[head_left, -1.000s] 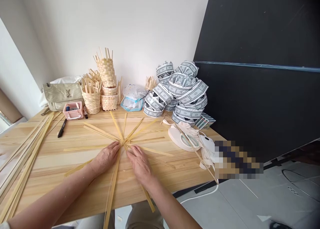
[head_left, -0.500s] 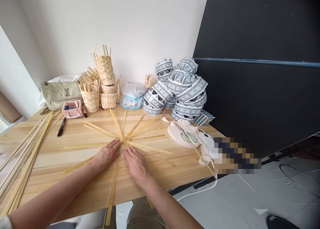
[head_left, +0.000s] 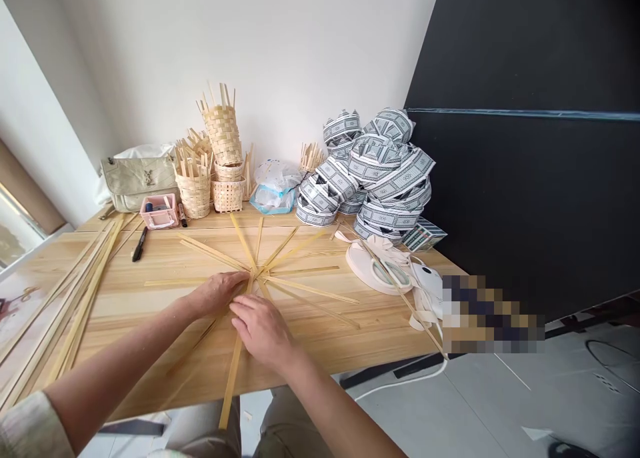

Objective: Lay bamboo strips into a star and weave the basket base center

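Flat bamboo strips [head_left: 315, 295] lie crossed on the table, spreading like spokes from a shared centre. My left hand [head_left: 220, 293] is closed at the left side of that crossing, fingertips pinching the strips there. Just below the crossing, my right hand [head_left: 263, 325] has its fingers bent and drawn together, apparently around a thin strip; the fingers partly hide it. One wide strip [head_left: 230, 385] runs from under my right hand past the table's near edge. A faint, blurred strip slants down to the left below my hands.
Long loose strips [head_left: 83, 298] lie at the left by a black marker [head_left: 140, 245]. Woven baskets [head_left: 194, 195], a pink box [head_left: 159, 213], a bag [head_left: 137, 183] and patterned paper bands [head_left: 375, 161] line the back. Rolled tape [head_left: 360, 265] and a white cord [head_left: 400, 385] are at right.
My right hand has moved left, from flat beside the centre to bent fingers over the near strip. My left hand has risen into a pinch. The thin strand beside the near strip has shifted left.
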### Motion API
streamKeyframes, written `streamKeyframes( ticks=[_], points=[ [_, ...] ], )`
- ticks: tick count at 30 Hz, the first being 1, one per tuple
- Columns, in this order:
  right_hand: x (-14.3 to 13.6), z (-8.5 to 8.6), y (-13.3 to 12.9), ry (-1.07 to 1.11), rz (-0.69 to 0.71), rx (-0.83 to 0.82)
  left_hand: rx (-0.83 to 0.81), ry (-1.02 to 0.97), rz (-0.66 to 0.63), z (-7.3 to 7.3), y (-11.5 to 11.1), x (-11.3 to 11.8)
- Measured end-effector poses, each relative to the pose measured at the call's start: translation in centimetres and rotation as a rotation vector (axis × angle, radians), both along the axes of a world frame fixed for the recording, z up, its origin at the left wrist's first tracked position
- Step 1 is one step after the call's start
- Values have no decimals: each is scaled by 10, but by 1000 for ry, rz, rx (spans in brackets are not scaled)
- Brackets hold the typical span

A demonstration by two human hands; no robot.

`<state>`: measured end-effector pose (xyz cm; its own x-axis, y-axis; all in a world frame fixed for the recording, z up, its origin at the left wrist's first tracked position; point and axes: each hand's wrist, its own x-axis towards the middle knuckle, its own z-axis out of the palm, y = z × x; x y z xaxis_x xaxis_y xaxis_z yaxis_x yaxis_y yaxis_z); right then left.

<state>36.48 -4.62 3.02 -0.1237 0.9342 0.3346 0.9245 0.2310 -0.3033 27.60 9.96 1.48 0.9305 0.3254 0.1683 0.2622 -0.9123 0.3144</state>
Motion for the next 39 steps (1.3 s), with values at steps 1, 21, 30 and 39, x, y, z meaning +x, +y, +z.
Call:
streamKeyframes(
  ticks=[1,21,30,39],
  points=[
    [-1,-1,4,-8,-18,-25,4,8,-9,0,0,-1],
    [-2,2,-7,-146,-21,-139,90,89,-95,-9,-2,-9],
    [31,3,-2,-47,2,-43,86,95,-66,0,-11,-6],
    [39,-8,-10,-68,-386,-154,140,-75,-86,-9,-16,1]
  ],
)
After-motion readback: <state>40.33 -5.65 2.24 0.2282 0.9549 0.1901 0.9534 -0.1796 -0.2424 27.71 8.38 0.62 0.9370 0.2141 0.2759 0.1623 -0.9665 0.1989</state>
